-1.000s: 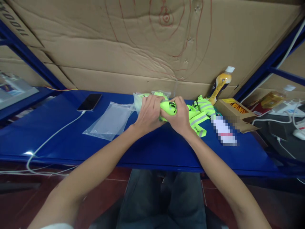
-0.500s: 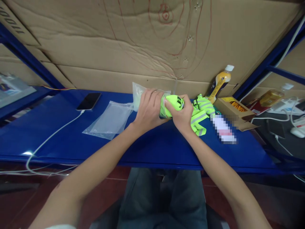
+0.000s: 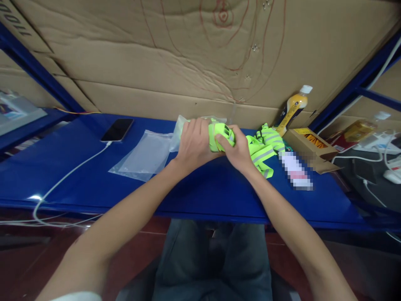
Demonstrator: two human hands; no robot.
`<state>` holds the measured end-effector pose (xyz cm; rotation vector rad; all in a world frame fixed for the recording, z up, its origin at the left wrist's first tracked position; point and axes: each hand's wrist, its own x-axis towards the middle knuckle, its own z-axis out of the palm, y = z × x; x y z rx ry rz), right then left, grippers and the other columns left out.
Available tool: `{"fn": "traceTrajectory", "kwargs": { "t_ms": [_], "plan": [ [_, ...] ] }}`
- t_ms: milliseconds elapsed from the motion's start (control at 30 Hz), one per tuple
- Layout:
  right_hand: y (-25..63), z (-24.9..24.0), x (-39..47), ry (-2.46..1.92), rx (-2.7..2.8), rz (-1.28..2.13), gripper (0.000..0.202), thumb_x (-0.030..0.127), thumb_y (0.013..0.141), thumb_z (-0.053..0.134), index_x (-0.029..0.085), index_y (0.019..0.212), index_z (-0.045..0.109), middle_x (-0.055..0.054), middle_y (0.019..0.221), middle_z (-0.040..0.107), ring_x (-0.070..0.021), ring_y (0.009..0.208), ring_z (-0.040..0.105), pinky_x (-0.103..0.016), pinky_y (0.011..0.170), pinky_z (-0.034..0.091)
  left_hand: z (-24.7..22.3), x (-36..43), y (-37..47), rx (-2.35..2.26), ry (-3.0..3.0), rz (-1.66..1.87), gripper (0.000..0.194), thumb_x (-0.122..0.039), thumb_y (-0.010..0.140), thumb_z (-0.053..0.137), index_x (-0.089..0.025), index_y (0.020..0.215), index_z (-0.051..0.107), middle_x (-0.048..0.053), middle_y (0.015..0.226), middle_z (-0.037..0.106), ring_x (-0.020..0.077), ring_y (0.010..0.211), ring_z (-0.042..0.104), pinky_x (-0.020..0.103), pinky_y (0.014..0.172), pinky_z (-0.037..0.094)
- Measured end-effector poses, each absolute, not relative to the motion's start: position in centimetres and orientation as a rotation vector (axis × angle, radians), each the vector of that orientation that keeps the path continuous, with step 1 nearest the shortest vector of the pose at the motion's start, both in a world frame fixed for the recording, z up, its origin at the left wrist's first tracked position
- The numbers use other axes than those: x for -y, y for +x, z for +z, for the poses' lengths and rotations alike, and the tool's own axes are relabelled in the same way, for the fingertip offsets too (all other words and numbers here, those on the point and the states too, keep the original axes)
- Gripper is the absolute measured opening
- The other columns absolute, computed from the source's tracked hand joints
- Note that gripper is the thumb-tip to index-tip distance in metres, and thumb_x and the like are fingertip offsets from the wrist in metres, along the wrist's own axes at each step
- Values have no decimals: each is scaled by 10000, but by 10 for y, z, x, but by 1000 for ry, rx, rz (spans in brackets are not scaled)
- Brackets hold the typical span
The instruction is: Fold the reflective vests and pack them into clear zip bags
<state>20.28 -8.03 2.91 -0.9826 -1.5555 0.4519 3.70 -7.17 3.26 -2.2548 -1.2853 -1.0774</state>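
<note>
A rolled bundle of neon-yellow reflective vest (image 3: 216, 134) sits partly inside a clear plastic bag (image 3: 178, 133) above the blue table. My left hand (image 3: 196, 140) is wrapped round the bag and the bundle within it, its fingers over the top. At the right end, my right hand (image 3: 237, 147) grips the rolled vest, thumb pressed against the cloth. Both palms hide part of the bundle. Just beyond my right hand lies more neon-yellow reflective strapping (image 3: 265, 154) with grey stripes. Left of my left hand, another clear zip bag (image 3: 144, 154) lies flat.
On the blue table (image 3: 206, 196), a phone (image 3: 117, 130) with a white cable lies at the left. A drink bottle (image 3: 293, 109) leans against the cardboard wall (image 3: 150, 62) at the right. Near it are an open cardboard box (image 3: 308, 146) and a blurred-out packet (image 3: 296, 171).
The bundle has gone further left into the bag, and neon cloth now shows through at the bag's left part. My right hand has shifted slightly left, close to my left hand.
</note>
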Motion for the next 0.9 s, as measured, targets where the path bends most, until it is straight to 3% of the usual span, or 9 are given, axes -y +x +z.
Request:
{"fn": "traceTrajectory", "kwargs": {
  "t_ms": [100,200,400,533,600,700,767,833,900],
  "plan": [
    [212,33,74,-900,1536,683,624,707,727,880,227,1070,678,-86,1092,803,-251,1011,764,-420,945,620,34,64,29,1284,-2288,-1072,976,-769,776,863,-107,1407,523,264,1253,653,504,1182,636,607,1006,485],
    [212,31,71,-903,1474,776,596,634,641,956,208,996,738,-99,1042,826,-262,970,790,-416,897,646,39,61,23,1149,-2407,-905,1031,-590,712,971,-99,1472,476,289,1377,622,508,1261,612,583,1032,499],
    [200,27,81,-913,1524,657,365,474,778,842,201,1020,841,-59,1033,842,-220,872,745,-342,758,594,44,66,22,1128,-2384,-813,568,-322,862,738,-86,1352,575,254,1208,686,468,1146,649,563,977,494],
    [198,31,88,-1106,1728,557,82,236,723,746,173,736,797,26,638,679,-148,632,598,-279,615,439,38,77,35,1034,-2463,-677,396,-145,873,616,-94,1265,629,211,1089,711,414,1045,668,509,899,502],
    [198,31,87,-1146,1764,566,67,150,668,701,177,679,761,54,553,587,-130,585,550,-268,589,394,38,80,40,1009,-2501,-685,499,-122,864,605,-62,1360,603,209,1098,715,400,1044,671,498,906,506],
    [200,29,83,-1059,1681,698,166,147,678,705,189,808,801,37,680,707,-156,674,644,-271,632,460,46,79,36,999,-2518,-795,846,-304,857,752,-46,1595,428,243,1297,696,433,1187,654,534,1011,502],
    [200,28,79,-1020,1531,865,214,213,654,822,183,864,795,6,755,767,-180,721,696,-284,651,509,53,76,26,1014,-2511,-806,1092,-459,762,896,-88,1649,379,263,1463,638,479,1310,606,576,1101,469],
    [202,29,77,-1004,1379,1026,349,283,598,915,181,896,764,-15,777,788,-187,702,705,-299,650,537,57,70,13,1043,-2517,-749,1193,-518,659,987,-84,1621,432,274,1501,624,514,1339,587,605,1124,460],
    [203,32,76,-1009,1204,1196,526,364,500,996,187,901,705,-18,738,781,-174,617,673,-313,621,547,58,64,0,1090,-2524,-626,1120,-506,587,1050,-51,1491,570,288,1446,664,542,1304,602,624,1100,477]
  ]
}}
